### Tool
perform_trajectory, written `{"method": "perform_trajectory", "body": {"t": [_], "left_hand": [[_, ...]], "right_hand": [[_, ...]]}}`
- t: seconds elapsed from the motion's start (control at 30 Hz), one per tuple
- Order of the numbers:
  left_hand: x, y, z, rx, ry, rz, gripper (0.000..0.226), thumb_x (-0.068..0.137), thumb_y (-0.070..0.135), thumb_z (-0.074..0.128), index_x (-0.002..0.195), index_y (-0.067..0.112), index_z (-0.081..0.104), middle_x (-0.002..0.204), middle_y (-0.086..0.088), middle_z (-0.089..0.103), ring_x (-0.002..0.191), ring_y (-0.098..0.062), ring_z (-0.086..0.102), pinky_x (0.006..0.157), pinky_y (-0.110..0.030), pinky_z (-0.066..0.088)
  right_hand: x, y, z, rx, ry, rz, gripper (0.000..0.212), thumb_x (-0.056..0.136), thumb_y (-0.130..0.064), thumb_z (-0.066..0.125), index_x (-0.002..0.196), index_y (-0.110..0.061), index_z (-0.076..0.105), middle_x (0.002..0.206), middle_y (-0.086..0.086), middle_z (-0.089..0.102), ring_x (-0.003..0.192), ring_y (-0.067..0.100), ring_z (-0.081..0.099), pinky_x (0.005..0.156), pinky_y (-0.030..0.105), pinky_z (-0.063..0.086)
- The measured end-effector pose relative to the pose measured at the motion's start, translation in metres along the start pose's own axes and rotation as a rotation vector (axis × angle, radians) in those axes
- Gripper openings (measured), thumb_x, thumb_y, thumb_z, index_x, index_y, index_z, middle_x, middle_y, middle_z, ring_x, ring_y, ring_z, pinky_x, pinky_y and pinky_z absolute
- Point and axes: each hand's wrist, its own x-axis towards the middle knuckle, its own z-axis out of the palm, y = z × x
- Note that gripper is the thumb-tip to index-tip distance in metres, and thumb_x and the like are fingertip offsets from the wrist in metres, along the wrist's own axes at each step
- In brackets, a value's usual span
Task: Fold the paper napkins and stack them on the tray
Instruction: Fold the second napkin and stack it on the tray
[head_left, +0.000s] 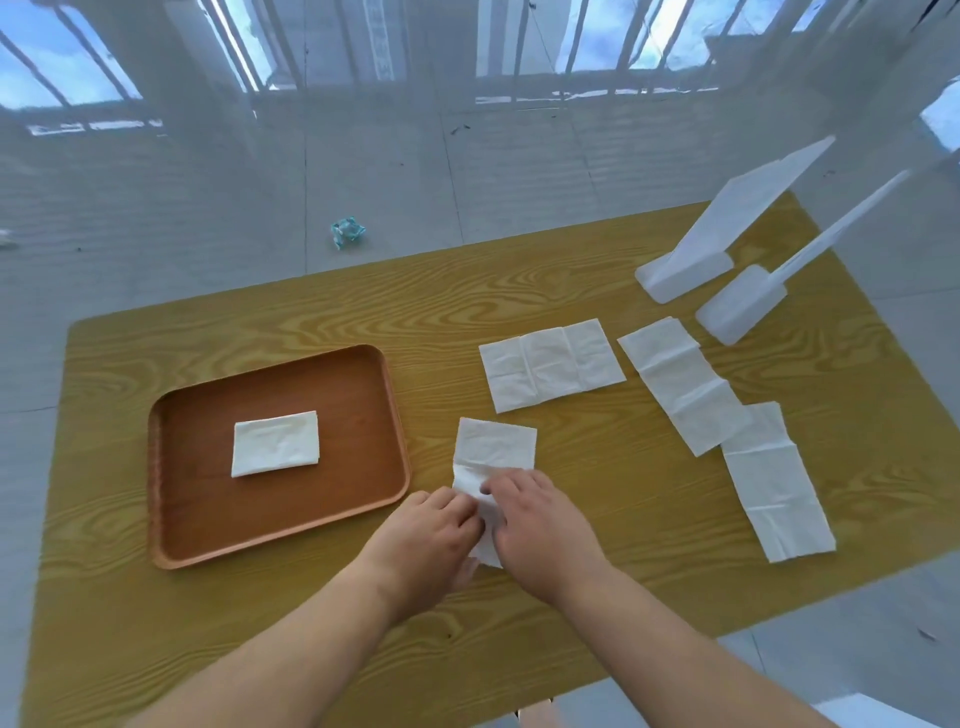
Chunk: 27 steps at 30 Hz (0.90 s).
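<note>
A brown tray (182, 525) lies on the left of the wooden table, and one folded white napkin (275, 443) rests at its middle. Just right of the tray a white napkin (496, 444) lies on the table with its near end lifted. My left hand (428, 545) and my right hand (540, 530) both pinch that near end, which is partly hidden under the fingers. Three unfolded napkins lie further right: one (550, 364) behind my hands, one (680, 382) set diagonally, and one (774, 480) near the right edge.
Two white plastic stands (685, 270) (743, 312) rise at the table's back right corner. A crumpled blue-and-white wrapper (347, 231) lies on the floor beyond the table's far edge. The yellow wood-grain table (260, 649) ends close behind the napkins on the right.
</note>
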Motion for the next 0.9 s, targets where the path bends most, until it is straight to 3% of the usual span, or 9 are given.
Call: {"method": "perform_trajectory", "body": {"t": [0.13, 0.3, 0.37, 0.47, 0.57, 0.63, 0.73, 0.8, 0.9], "left_hand": [[0.001, 0.002, -0.004, -0.031, 0.001, -0.062, 0.015, 0.082, 0.036, 0.063, 0.085, 0.023, 0.065, 0.083, 0.003, 0.061, 0.075, -0.021, 0.057, 0.062, -0.035, 0.048], [0.009, 0.004, -0.02, -0.319, -0.015, -0.298, 0.027, 0.089, 0.046, 0.047, 0.089, 0.025, 0.063, 0.088, 0.007, 0.063, 0.085, -0.017, 0.057, 0.076, -0.036, 0.048], [0.009, 0.004, -0.026, -0.395, 0.031, -0.339, 0.027, 0.087, 0.05, 0.047, 0.087, 0.026, 0.061, 0.086, 0.011, 0.061, 0.084, -0.014, 0.055, 0.077, -0.034, 0.048], [0.006, 0.001, -0.032, -0.386, 0.104, -0.347, 0.036, 0.083, 0.058, 0.052, 0.102, 0.029, 0.056, 0.101, 0.013, 0.057, 0.095, -0.011, 0.051, 0.083, -0.031, 0.045], [0.003, -0.003, -0.032, -0.279, 0.238, -0.333, 0.046, 0.081, 0.06, 0.062, 0.107, 0.024, 0.051, 0.105, 0.008, 0.052, 0.091, -0.015, 0.047, 0.08, -0.031, 0.042], [0.003, -0.004, -0.03, -0.218, 0.255, -0.29, 0.042, 0.082, 0.057, 0.063, 0.103, 0.022, 0.051, 0.101, 0.005, 0.052, 0.087, -0.018, 0.047, 0.077, -0.033, 0.045], [0.004, -0.003, -0.023, -0.091, 0.157, -0.206, 0.038, 0.082, 0.054, 0.063, 0.1, 0.021, 0.057, 0.099, 0.002, 0.058, 0.087, -0.022, 0.053, 0.073, -0.037, 0.05], [0.006, -0.001, -0.017, -0.001, 0.062, -0.17, 0.04, 0.081, 0.052, 0.063, 0.104, 0.019, 0.061, 0.103, -0.001, 0.061, 0.088, -0.024, 0.056, 0.072, -0.039, 0.052], [0.011, 0.0, -0.011, 0.066, 0.009, -0.162, 0.033, 0.084, 0.046, 0.064, 0.1, 0.017, 0.063, 0.1, -0.003, 0.062, 0.086, -0.025, 0.057, 0.07, -0.04, 0.051]], "right_hand": [[-0.011, 0.003, -0.002, -0.126, 0.016, -0.149, 0.041, 0.09, -0.04, 0.051, 0.127, -0.022, 0.057, 0.122, -0.002, 0.06, 0.115, 0.021, 0.052, 0.099, 0.039, 0.048], [-0.027, 0.014, 0.002, -0.252, -0.096, -0.123, 0.068, 0.08, -0.06, 0.055, 0.138, -0.026, 0.044, 0.124, -0.003, 0.052, 0.112, 0.022, 0.048, 0.1, 0.039, 0.045], [-0.025, 0.016, 0.0, -0.279, -0.082, -0.133, 0.056, 0.086, -0.054, 0.055, 0.133, -0.025, 0.047, 0.121, -0.002, 0.054, 0.11, 0.022, 0.049, 0.099, 0.04, 0.046], [-0.017, 0.013, -0.004, -0.181, -0.004, -0.119, 0.018, 0.094, -0.037, 0.053, 0.099, -0.023, 0.061, 0.095, -0.005, 0.061, 0.088, 0.018, 0.051, 0.082, 0.038, 0.049], [-0.01, 0.014, -0.009, 0.044, 0.037, 0.064, 0.022, 0.098, -0.037, 0.05, 0.084, -0.023, 0.059, 0.083, -0.01, 0.057, 0.083, 0.014, 0.05, 0.075, 0.033, 0.046], [-0.007, 0.018, -0.011, 0.086, 0.089, 0.134, 0.019, 0.099, -0.041, 0.05, 0.099, -0.025, 0.062, 0.094, -0.011, 0.059, 0.093, 0.013, 0.052, 0.082, 0.03, 0.047], [-0.006, 0.024, -0.015, 0.054, 0.239, 0.169, 0.035, 0.097, -0.041, 0.056, 0.127, -0.022, 0.057, 0.116, -0.008, 0.058, 0.109, 0.014, 0.05, 0.096, 0.032, 0.046], [-0.008, 0.027, -0.016, 0.016, 0.271, 0.124, 0.034, 0.095, -0.038, 0.059, 0.124, -0.021, 0.059, 0.114, -0.007, 0.059, 0.106, 0.015, 0.052, 0.094, 0.031, 0.047], [-0.014, 0.03, -0.013, -0.118, 0.151, 0.008, 0.027, 0.095, -0.04, 0.053, 0.115, -0.024, 0.062, 0.106, -0.008, 0.061, 0.097, 0.014, 0.053, 0.089, 0.032, 0.05]]}}
